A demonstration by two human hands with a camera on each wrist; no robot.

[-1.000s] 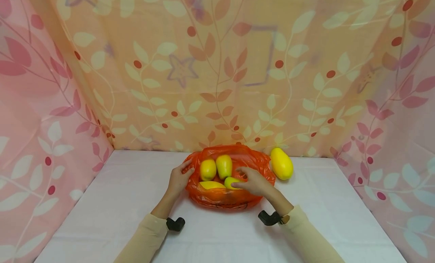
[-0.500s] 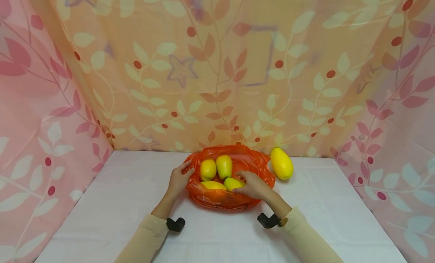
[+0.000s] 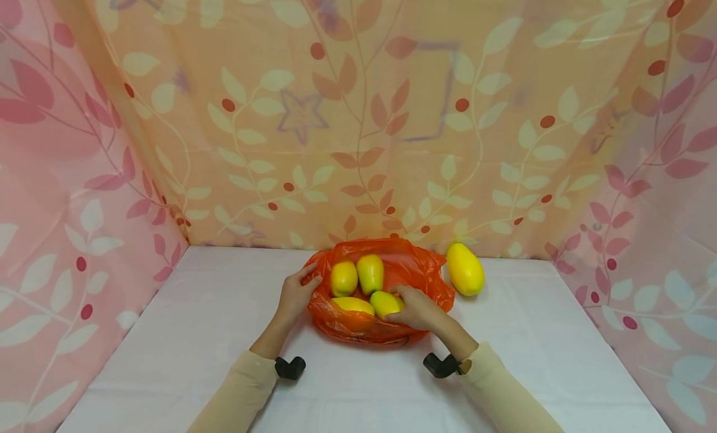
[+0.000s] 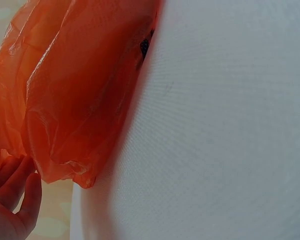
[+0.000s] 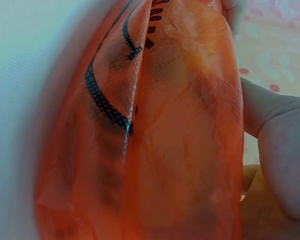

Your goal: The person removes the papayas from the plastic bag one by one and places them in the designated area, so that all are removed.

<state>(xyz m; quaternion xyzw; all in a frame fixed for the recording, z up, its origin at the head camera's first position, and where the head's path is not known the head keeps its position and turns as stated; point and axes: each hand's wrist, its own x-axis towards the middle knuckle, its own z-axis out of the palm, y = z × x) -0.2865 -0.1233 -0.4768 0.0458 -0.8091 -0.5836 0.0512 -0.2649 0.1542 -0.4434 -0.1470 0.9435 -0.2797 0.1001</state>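
Observation:
An orange plastic bag (image 3: 409, 265) lies on the white table with its mouth spread open. Inside it are several yellow and yellow-green fruits. My right hand (image 3: 417, 308) reaches over the near rim, thumb and fingers around a yellow-green mango (image 3: 386, 304). A long yellow fruit (image 3: 353, 305) lies left of that mango, and two rounder fruits, one yellow-green (image 3: 370, 274) and one yellower (image 3: 344, 279), sit behind. My left hand (image 3: 294, 294) touches the bag's left edge with loosely extended fingers. In the right wrist view, bag film (image 5: 185, 125) hides the fruit.
A large yellow mango-like fruit (image 3: 465, 269) lies on the table to the right of the bag. The white cloth-covered table (image 3: 358, 389) meets flowered curtains (image 3: 358, 122) at the back and sides. Black wrist cameras (image 3: 290, 367) sit on both wrists.
My right hand has lowered into the bag and closed around the yellow-green mango, which has shifted very slightly. My left hand stays at the bag's left edge.

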